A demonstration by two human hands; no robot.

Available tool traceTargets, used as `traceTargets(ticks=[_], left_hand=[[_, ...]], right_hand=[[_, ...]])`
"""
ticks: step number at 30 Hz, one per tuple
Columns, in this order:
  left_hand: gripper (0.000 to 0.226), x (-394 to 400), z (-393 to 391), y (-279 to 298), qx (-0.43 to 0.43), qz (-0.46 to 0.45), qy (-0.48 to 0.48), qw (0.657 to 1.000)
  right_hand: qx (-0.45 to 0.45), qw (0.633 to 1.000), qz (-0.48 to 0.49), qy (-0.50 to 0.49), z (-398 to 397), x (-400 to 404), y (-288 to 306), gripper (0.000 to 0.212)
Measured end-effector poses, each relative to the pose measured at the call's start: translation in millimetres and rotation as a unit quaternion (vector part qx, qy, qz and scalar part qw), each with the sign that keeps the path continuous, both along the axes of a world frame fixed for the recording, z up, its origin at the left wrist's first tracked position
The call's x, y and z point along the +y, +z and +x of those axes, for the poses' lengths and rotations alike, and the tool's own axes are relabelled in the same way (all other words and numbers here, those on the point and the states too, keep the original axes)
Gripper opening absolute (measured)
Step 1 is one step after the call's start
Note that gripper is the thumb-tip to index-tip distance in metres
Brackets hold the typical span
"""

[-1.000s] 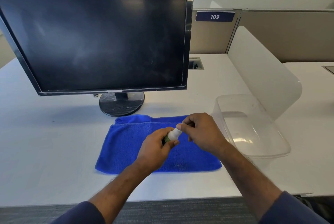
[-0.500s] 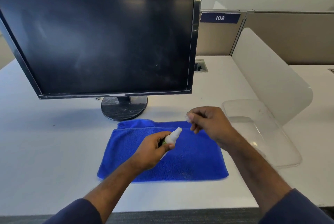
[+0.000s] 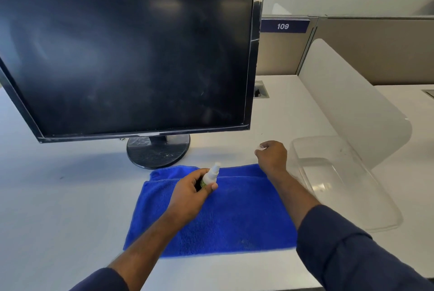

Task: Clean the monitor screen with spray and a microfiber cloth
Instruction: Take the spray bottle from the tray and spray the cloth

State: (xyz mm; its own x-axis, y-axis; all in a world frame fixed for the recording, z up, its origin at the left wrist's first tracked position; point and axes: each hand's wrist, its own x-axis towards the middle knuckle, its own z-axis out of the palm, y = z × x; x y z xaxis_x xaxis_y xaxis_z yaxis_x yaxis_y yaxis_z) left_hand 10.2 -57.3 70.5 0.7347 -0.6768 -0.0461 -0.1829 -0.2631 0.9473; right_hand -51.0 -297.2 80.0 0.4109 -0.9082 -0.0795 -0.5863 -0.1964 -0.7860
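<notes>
A black monitor [image 3: 126, 60] with a dusty dark screen stands on its round base [image 3: 157, 154] on the white desk [image 3: 58, 196]. In front of it lies a folded blue microfiber cloth [image 3: 234, 215]. My left hand [image 3: 190, 192] grips a small white spray bottle [image 3: 210, 176] over the cloth, nozzle pointing up and uncovered. My right hand [image 3: 272, 155] is at the cloth's far right corner, low over the desk, and pinches a small clear cap [image 3: 260, 148] at its fingertips.
A clear plastic tub [image 3: 347, 187] sits on the desk right of the cloth. Behind it a frosted divider panel [image 3: 352, 107] rises. A cable port [image 3: 260, 92] is set in the desk behind the monitor's right edge. Beige partitions close the back.
My right hand pulled the cap off the bottle and carried it right and away, toward the tub. The left hand kept holding the bottle over the cloth.
</notes>
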Motion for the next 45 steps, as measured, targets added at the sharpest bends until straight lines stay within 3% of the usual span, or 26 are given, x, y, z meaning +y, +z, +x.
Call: traceTargets(ticks=[4, 6, 10, 14, 20, 26, 28, 32, 37, 45], left_hand=[[0.03, -1, 4, -2, 0.005, 0.001, 0.015, 1.0], [0.029, -1, 5, -3, 0.016, -0.007, 0.021, 1.0], [0.031, 1, 8, -4, 0.033, -0.016, 0.024, 0.999], [0.034, 4, 9, -3, 0.034, -0.015, 0.034, 0.999], [0.039, 6, 7, 4, 0.035, -0.015, 0.061, 0.997], [0.042, 10, 5, 8, 0.024, 0.001, 0.066, 0.998], [0.043, 11, 4, 9, 0.019, 0.003, 0.07, 0.997], [0.048, 11, -1, 14, 0.043, -0.007, 0.087, 0.995], [0.045, 14, -9, 24, 0.036, -0.034, 0.081, 0.995], [0.051, 28, -26, 31, -0.02, -0.018, 0.075, 0.997]], right_hand=[[0.065, 0.998, -0.001, 0.02, 13, -13, -12, 0.011], [0.099, 0.995, -0.013, 0.017, 18, -19, -16, 0.027], [0.158, 0.987, -0.014, 0.022, 31, -29, -18, 0.009], [0.155, 0.987, -0.005, 0.037, 40, -37, -17, 0.025], [0.098, 0.995, -0.021, 0.016, 31, -22, -13, 0.06], [-0.037, 0.987, -0.158, 0.002, -2, 36, 15, 0.048], [-0.113, 0.972, -0.191, 0.073, -14, 62, 28, 0.039], [-0.215, 0.94, -0.167, 0.206, -34, 106, 47, 0.025], [-0.232, 0.941, -0.073, 0.234, -40, 146, 47, 0.023], [-0.2, 0.959, -0.074, 0.189, -45, 174, 40, 0.025]])
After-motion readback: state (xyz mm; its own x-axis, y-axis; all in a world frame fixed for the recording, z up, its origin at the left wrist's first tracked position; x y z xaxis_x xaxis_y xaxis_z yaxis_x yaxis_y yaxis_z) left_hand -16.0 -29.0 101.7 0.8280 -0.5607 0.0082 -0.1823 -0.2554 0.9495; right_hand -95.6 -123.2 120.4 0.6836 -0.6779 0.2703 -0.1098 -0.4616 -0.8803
